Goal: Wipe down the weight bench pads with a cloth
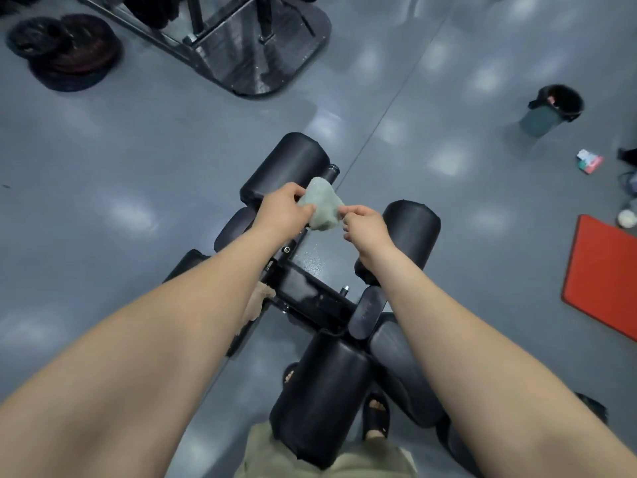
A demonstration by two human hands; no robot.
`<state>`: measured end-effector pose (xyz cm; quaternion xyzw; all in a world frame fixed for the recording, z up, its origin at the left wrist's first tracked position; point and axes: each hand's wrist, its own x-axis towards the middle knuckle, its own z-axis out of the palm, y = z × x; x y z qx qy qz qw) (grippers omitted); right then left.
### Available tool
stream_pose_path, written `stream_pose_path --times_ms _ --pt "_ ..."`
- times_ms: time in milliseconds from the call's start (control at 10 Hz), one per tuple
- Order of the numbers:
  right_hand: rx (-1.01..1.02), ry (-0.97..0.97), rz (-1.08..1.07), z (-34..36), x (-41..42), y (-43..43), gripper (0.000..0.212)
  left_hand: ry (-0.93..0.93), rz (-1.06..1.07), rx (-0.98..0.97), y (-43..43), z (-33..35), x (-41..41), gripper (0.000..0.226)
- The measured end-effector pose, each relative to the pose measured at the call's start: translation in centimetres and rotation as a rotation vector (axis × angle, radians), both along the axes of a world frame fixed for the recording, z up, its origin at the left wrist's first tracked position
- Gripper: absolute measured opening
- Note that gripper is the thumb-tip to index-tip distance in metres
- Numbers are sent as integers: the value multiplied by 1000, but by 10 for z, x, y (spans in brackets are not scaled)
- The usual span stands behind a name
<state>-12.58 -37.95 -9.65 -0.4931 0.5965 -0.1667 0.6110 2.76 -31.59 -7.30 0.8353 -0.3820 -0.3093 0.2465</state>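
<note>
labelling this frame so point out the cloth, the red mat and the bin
cloth (322, 210): head view, centre of the bunched pale green fabric
red mat (606, 281): head view, bare middle of its top surface
bin (539, 122): head view, green outer wall below the black rim

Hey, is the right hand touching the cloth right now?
Touching. The head view shows the right hand pinching the right edge of the cloth, while the left hand grips its other side.
</note>
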Motion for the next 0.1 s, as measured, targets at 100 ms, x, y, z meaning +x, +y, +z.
stream_pose_path --times_ms 100 --pt "-48 68 19 9 -5 2 28 33 32 28 8 6 4 33"
